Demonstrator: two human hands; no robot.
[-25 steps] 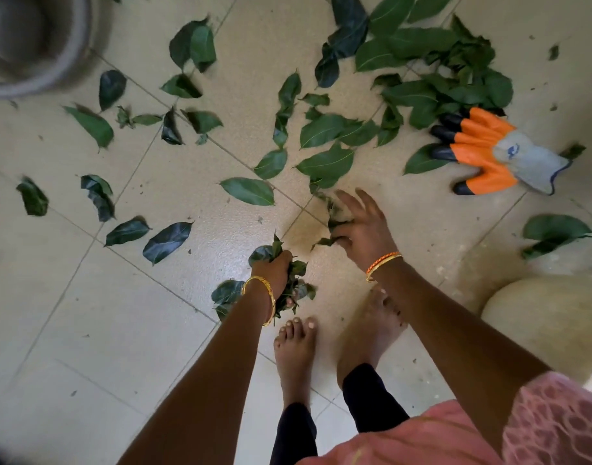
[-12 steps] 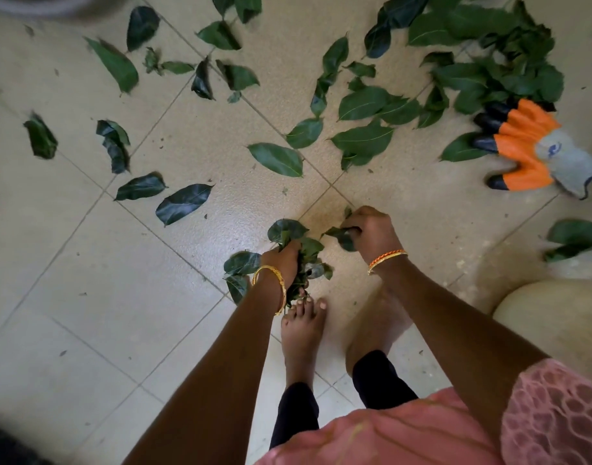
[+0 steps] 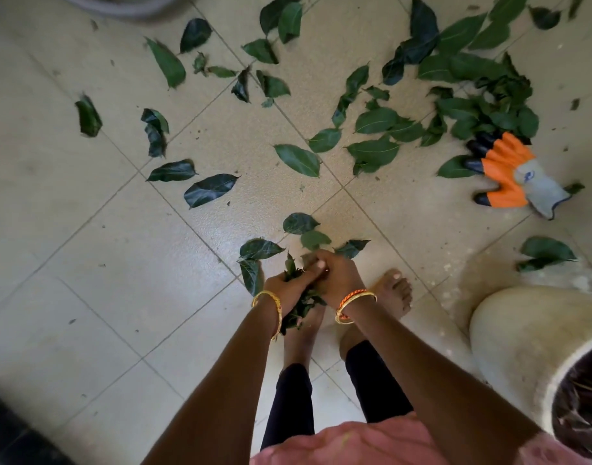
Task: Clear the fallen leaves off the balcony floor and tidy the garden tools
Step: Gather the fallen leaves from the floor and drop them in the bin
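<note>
Down at the tiled floor (image 3: 126,297) we have both hands pressed together over one bunch of leaves (image 3: 299,302). Our left hand (image 3: 287,288) has its fingers curled round the bunch, and leaf tips stick out above the knuckles and below the wrist. Our right hand (image 3: 334,275) touches the left and its fingers close over the top of the same bunch (a pale thumbnail shows where the two hands meet). A gold bangle sits on each wrist, and the right wrist also has an orange band.

Most of the fallen leaves still lie loose on the floor: a scatter of single leaves (image 3: 210,189) to the left and ahead of us, and a thicker heap (image 3: 482,95) at the upper right. An orange and grey garden glove (image 3: 512,177) lies flat on the tiles at the near edge of that heap, its dark fingertips touching leaves. Two more leaves (image 3: 544,251) lie near a pale round pot (image 3: 516,340) at our right. Our bare feet stand under the hands.
</note>
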